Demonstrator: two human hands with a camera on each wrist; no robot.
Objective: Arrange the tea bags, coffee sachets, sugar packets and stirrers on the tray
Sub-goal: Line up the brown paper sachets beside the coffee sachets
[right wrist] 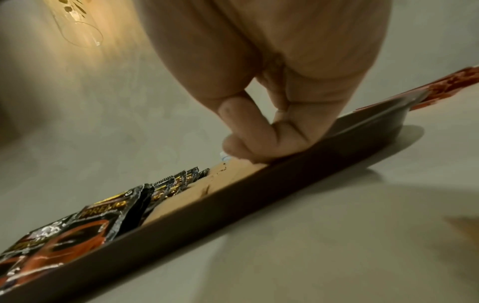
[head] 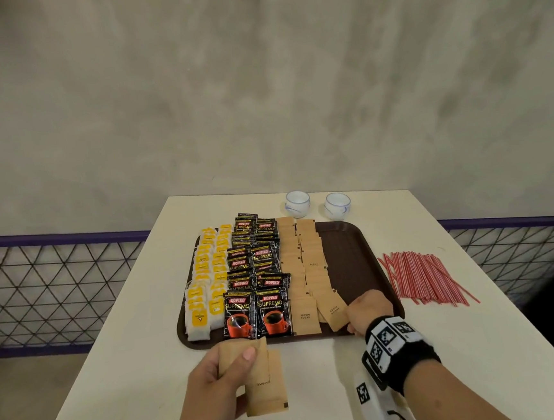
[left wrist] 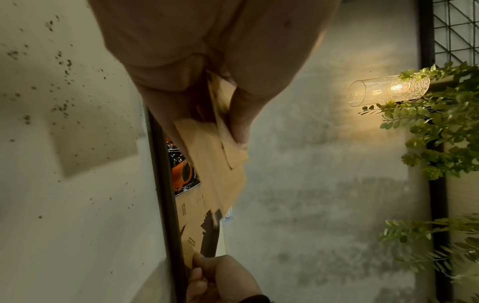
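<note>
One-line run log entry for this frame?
left hand: holds sugar packets | right hand: places sugar packet on tray | stirrers: on table, off tray

Bare strip on right side of brown plastic tray (head: pixel 350 253), between kraft-paper brown sugar packets (head: pixel 307 264) and rim. Two white ceramic cups (head: pixel 317 203) stand behind tray. Red-and-white striped stirrers (head: pixel 425 277) cover white bench (head: pixel 481 342) to the right.
</note>
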